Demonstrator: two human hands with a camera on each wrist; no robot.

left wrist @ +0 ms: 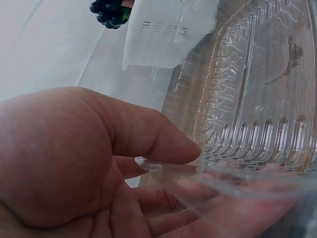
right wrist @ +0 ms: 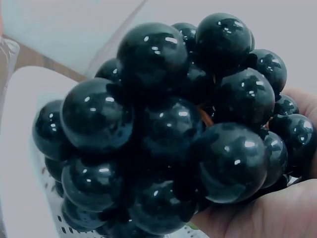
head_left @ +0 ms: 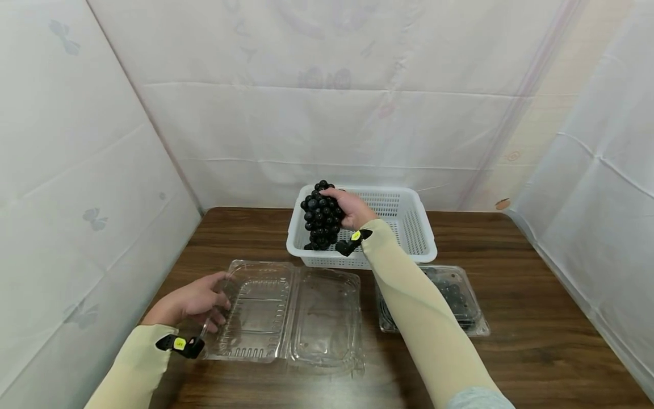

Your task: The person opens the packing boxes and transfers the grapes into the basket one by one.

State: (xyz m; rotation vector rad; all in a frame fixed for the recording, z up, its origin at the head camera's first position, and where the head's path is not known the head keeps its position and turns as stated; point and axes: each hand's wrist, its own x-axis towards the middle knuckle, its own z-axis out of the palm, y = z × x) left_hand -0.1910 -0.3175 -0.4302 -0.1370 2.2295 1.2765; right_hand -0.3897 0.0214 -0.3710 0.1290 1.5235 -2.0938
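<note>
Right hand (head_left: 353, 209) held grapes (head_left: 321, 218) over basket (head_left: 421, 230), grip curled round them; left hand (head_left: 196, 299) pinched clear container (head_left: 290, 312) by its edge. Squeezing risked shedding berries.

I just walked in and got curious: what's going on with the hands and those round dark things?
A person is handling a bunch of dark grapes. Their right hand holds it at a white basket. Their left hand pinches the edge of an open clear box. Another clear box, with dark round fruit inside, sits partly behind the right forearm.
</note>
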